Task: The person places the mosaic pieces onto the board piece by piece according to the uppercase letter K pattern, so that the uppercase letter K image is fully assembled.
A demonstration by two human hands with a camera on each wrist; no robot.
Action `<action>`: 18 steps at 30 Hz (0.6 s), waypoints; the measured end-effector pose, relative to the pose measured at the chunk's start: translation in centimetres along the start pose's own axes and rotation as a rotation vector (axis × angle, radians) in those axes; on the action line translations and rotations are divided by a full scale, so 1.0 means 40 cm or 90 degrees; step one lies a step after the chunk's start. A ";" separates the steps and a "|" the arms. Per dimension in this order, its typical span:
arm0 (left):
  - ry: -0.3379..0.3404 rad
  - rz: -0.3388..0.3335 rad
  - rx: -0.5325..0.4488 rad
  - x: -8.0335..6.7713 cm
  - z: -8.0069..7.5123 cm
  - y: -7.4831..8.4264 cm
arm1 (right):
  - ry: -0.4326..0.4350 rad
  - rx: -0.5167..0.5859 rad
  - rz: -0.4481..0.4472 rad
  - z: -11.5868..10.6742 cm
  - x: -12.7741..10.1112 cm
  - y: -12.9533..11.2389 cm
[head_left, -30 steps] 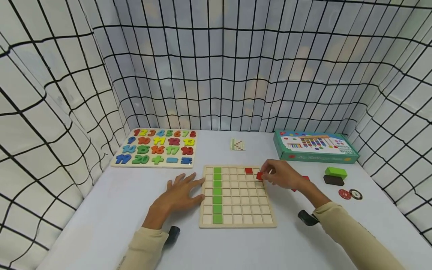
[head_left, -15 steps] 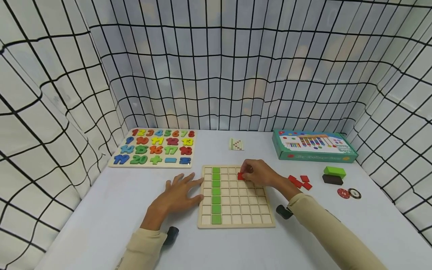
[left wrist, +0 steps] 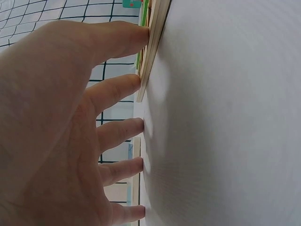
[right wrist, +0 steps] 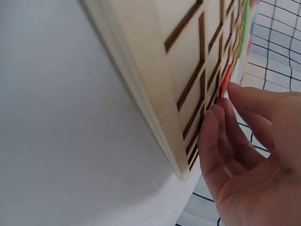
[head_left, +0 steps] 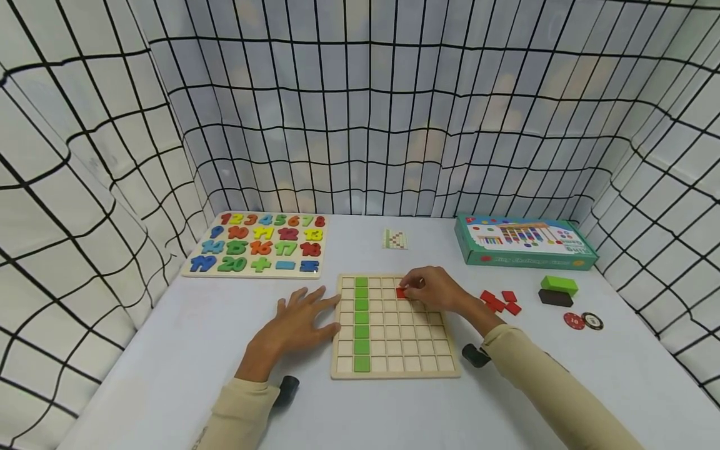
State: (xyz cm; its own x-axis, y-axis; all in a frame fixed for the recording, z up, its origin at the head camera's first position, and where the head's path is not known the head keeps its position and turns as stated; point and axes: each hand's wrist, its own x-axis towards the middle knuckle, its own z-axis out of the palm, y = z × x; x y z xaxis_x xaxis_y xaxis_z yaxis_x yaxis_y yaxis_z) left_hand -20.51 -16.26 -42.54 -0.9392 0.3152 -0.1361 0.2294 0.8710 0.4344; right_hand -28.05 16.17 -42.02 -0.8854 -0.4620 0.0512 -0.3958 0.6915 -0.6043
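A wooden grid board (head_left: 396,375) lies flat on the white table, with one column of green square tiles (head_left: 362,317) near its left side. My right hand (head_left: 433,289) pinches a red square tile (head_left: 400,292) between thumb and fingers at the second row from the top. In the right wrist view that red tile (right wrist: 225,81) stands tilted at the board's surface. With fingers spread, my left hand (head_left: 300,319) touches the board's left edge with thumb and index finger. In the left wrist view the other fingertips (left wrist: 136,165) rest on the table.
Several loose red tiles (head_left: 499,302) lie right of the board. Beyond them are a green block (head_left: 559,285), a dark block (head_left: 555,298) and two round chips (head_left: 574,321). A number puzzle (head_left: 255,247), a small pattern card (head_left: 395,239) and a game box (head_left: 529,242) stand farther back.
My right hand has moved left over the board with the red tile, then stayed there. It now covers the spot where another red tile lay in the top row. The left hand stays put.
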 end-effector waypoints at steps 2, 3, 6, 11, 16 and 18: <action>0.001 0.000 0.001 0.000 0.000 -0.001 | 0.001 0.009 -0.002 -0.005 -0.008 0.002; 0.000 0.000 -0.001 0.000 0.001 -0.002 | 0.001 0.014 -0.006 -0.009 -0.012 0.006; 0.002 0.000 -0.005 -0.001 0.001 -0.001 | 0.001 0.012 -0.017 -0.030 -0.026 0.022; 0.004 0.006 -0.006 -0.004 0.001 0.004 | -0.007 0.007 -0.018 -0.108 -0.080 0.068; 0.007 0.006 -0.003 -0.006 -0.002 0.005 | -0.035 -0.064 0.010 -0.213 -0.146 0.127; 0.008 0.003 -0.001 -0.008 -0.005 0.004 | -0.057 -0.094 0.039 -0.247 -0.169 0.146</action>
State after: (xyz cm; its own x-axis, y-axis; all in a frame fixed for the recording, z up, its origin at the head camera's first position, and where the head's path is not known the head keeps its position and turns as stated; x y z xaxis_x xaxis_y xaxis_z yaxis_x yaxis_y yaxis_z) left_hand -20.23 -16.28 -42.25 -0.9412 0.3146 -0.1236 0.2333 0.8692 0.4359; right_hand -26.80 28.81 -38.04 -0.8862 -0.4598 -0.0574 -0.3793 0.7910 -0.4801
